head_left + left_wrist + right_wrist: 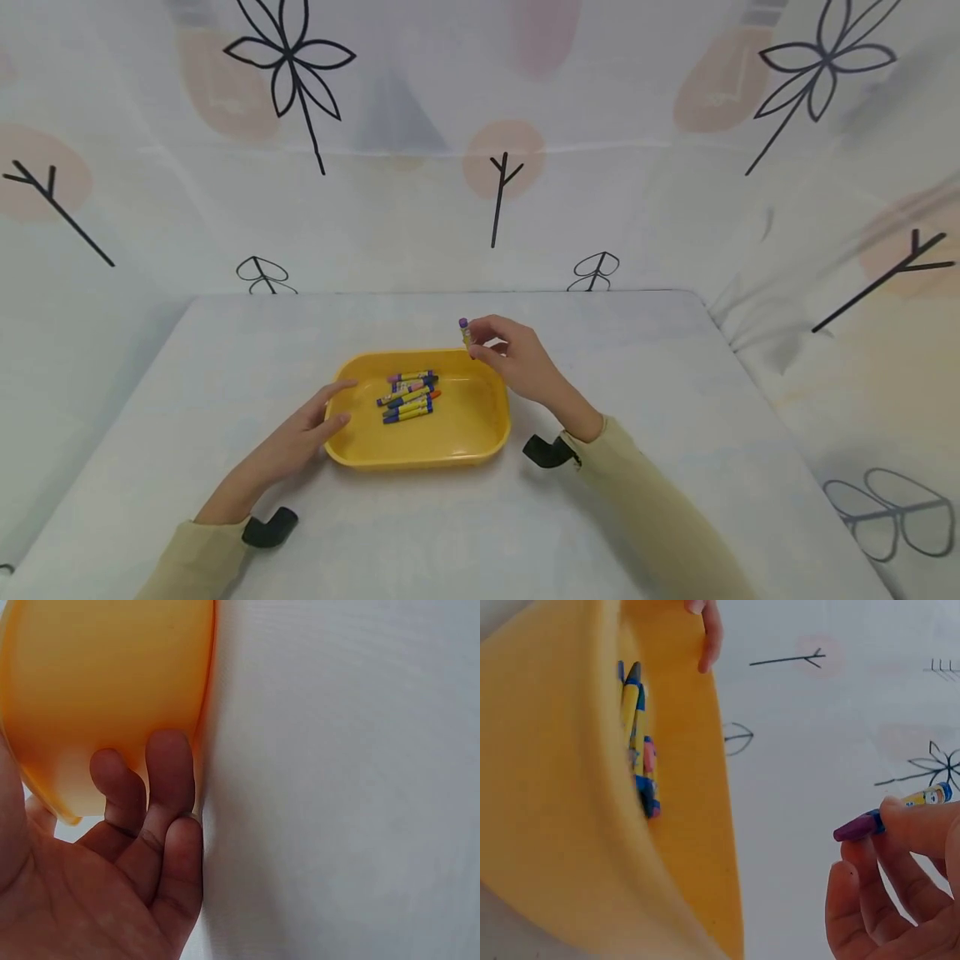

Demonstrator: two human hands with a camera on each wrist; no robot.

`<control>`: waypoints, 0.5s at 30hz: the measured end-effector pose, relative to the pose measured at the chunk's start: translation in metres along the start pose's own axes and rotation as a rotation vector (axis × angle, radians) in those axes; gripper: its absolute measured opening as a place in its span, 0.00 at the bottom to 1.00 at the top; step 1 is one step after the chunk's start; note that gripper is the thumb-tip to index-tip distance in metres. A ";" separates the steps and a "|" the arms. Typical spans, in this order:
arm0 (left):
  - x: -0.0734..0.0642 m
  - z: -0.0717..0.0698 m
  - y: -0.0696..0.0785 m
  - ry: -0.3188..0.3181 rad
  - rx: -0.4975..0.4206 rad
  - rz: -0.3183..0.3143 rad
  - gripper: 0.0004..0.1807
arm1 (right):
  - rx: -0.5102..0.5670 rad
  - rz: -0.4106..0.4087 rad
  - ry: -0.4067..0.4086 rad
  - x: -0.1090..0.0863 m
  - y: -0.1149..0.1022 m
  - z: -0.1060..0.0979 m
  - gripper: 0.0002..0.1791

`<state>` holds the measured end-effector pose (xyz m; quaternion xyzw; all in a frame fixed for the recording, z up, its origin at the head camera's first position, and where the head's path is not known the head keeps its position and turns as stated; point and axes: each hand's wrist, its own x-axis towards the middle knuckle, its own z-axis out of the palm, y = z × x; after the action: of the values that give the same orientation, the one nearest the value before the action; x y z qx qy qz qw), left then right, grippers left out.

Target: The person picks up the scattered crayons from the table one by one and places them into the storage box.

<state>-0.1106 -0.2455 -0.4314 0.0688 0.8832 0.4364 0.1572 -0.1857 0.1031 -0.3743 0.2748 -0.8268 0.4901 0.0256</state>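
My right hand (pixel 517 354) pinches a purple crayon (pixel 465 332) with a yellow wrapper between thumb and fingers, above the far right rim of a yellow tray (pixel 465 454). In the right wrist view the purple crayon (pixel 859 826) points its coloured tip toward the tray. At the tray's left end, my left hand (pixel 300 433) holds the rim, with thumb and index finger reaching over it. The left wrist view shows its other fingers (pixel 171 769) bent against the tray's outer wall (pixel 112 667). Several crayons (pixel 408 400) lie in a loose pile inside the tray, left of its middle.
The tray stands on a white-covered table (pixel 420 533). Behind it rises a pale cloth backdrop (pixel 420 217) printed with flowers and twigs, and similar cloth hangs on both sides. Black straps or mounts (pixel 547 451) sit at both wrists.
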 end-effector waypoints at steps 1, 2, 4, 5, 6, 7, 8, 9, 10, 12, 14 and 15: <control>0.000 0.000 0.000 -0.001 -0.002 0.002 0.31 | 0.014 -0.001 -0.007 0.003 -0.002 0.003 0.14; 0.001 -0.001 0.000 -0.004 -0.006 0.005 0.31 | 0.029 -0.003 -0.012 0.006 -0.003 0.006 0.14; 0.001 -0.001 -0.001 -0.005 -0.010 0.013 0.31 | 0.055 -0.005 -0.020 0.012 -0.006 0.013 0.14; 0.001 0.000 -0.002 -0.006 -0.012 0.019 0.31 | 0.070 -0.007 -0.023 0.015 -0.007 0.016 0.14; 0.001 0.000 -0.002 -0.005 -0.014 0.025 0.30 | 0.084 -0.012 -0.025 0.017 -0.009 0.018 0.14; 0.001 0.000 -0.003 -0.005 -0.014 0.029 0.30 | 0.096 -0.019 -0.026 0.020 -0.010 0.021 0.13; 0.001 0.000 -0.002 -0.004 -0.015 0.033 0.30 | 0.108 -0.022 -0.025 0.023 -0.011 0.024 0.13; 0.001 0.000 -0.002 -0.003 -0.015 0.036 0.30 | 0.121 -0.027 -0.027 0.026 -0.012 0.026 0.13; 0.001 0.000 -0.002 -0.002 -0.018 0.039 0.29 | 0.138 -0.027 -0.028 0.028 -0.013 0.028 0.13; 0.001 0.000 -0.002 0.000 -0.026 0.041 0.29 | 0.158 -0.027 -0.026 0.033 -0.014 0.032 0.13; 0.002 0.001 -0.003 0.003 -0.033 0.045 0.29 | 0.174 -0.021 -0.032 0.038 -0.013 0.037 0.13; 0.002 0.001 -0.003 0.005 -0.034 0.047 0.29 | 0.178 -0.020 -0.034 0.039 -0.012 0.039 0.13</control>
<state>-0.1121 -0.2460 -0.4348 0.0860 0.8741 0.4553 0.1459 -0.2046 0.0500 -0.3725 0.2925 -0.7774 0.5568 -0.0082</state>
